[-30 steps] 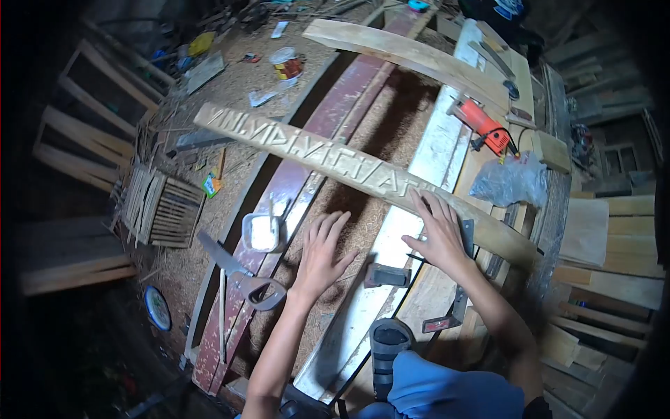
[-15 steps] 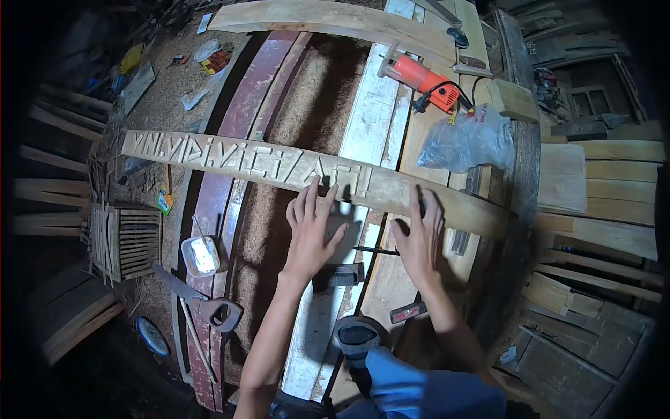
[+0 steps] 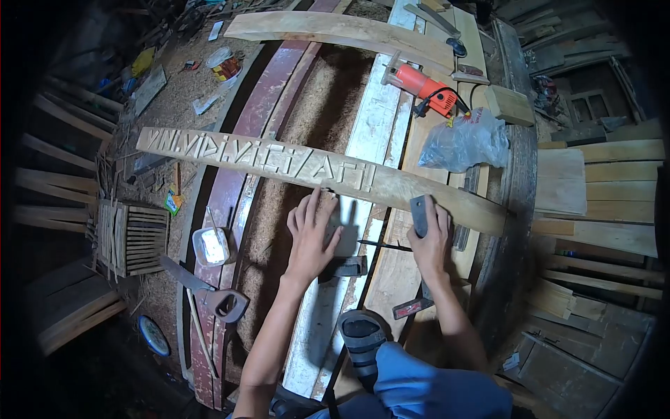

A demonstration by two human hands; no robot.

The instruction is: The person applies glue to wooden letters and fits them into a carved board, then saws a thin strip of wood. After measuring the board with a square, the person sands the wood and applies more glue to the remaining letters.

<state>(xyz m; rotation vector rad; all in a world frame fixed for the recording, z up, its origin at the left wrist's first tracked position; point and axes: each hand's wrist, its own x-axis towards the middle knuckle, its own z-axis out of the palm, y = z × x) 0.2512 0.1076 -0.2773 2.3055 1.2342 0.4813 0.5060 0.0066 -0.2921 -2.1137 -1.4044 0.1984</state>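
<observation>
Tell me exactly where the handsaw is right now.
In the head view, the handsaw lies at lower left across the maroon-painted plank, just below the plastic tub.

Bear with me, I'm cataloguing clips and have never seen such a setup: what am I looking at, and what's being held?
There is no machine doing the handling: a person works with a bare left hand and right hand. The camera is worn on their head, looking forward and down. A carved board lies across several planks, among them a dark-red plank and a white plank. Also on the planks are a handsaw, an orange power tool and a plastic bag. The right hand seems to hold a flat grey strip near the board's closer edge. The left hand is near that edge too; whether it holds anything is hard to tell.
</observation>
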